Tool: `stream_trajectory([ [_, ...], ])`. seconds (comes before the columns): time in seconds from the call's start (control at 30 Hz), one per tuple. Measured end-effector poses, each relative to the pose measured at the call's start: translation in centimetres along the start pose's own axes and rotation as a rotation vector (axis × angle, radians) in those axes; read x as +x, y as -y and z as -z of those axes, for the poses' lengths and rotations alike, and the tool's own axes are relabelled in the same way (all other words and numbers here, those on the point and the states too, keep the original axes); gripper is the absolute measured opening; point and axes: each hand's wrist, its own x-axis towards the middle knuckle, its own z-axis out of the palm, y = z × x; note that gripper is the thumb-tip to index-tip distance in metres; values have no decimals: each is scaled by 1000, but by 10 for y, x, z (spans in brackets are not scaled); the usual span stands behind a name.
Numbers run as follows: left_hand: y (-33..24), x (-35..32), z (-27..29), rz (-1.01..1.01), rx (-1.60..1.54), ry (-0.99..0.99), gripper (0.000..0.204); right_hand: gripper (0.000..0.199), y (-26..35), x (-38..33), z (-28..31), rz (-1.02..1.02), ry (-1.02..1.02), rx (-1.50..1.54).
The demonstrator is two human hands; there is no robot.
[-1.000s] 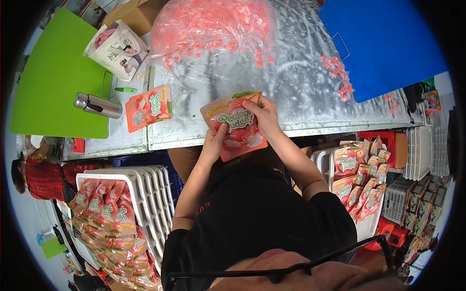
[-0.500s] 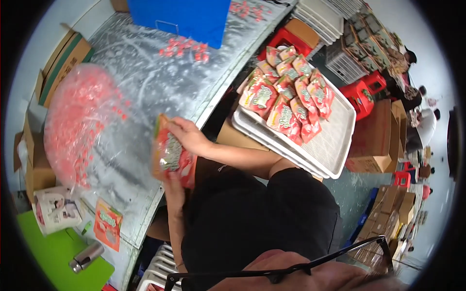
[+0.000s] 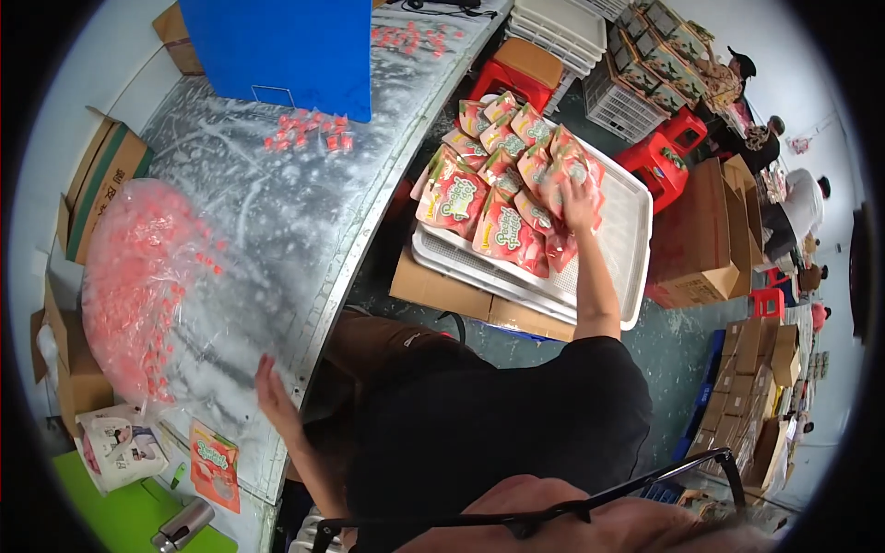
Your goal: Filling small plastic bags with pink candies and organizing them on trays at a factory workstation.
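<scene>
About a dozen red pouches (image 3: 502,230) lie in the white tray (image 3: 636,230). The right hand (image 3: 579,192) presses flat on them, grip spread. The left hand (image 3: 269,392) rests open on the worktop (image 3: 277,221) by one clear bag (image 3: 138,286) of pink sweets.

Red-and-green snack pouches (image 3: 502,175) lie heaped on the white tray (image 3: 636,230). One more pouch (image 3: 215,464) lies flat on the counter (image 3: 277,221), beside a big clear bag of pink sweets (image 3: 138,276). Brown cartons (image 3: 701,240) stand beyond the tray.

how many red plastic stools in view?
3 clear: red stool behind the white tray, another at its right, a third far right. More may be hidden behind boxes.
</scene>
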Motion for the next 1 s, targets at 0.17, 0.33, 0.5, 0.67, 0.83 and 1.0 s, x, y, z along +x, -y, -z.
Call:
stream_trajectory([
  [0.17, 72, -95, 112, 172, 481, -592, 27, 49, 160, 9, 42, -277, 292, 92],
  [0.33, 93, -80, 150, 218, 753, -737, 47, 75, 65, 32, 70, -337, 225, 544],
  [0.5, 100, -99, 172, 516, 995, -811, 79, 64, 162, 120, 64, -63, 83, 561],
  [0.67, 119, -85, 144, 727, 1033, -711, 73, 51, 479, 117, 212, 281, 616, 1701],
  [0.83, 132, -103, 146, 628, 1049, -914, 41, 47, 722, 62, 346, 1267, 660, 1707],
  [1.0, 133, -73, 144, 521, 1030, -947, 24, 61, 938, 86, 331, 1280, -24, 1264],
])
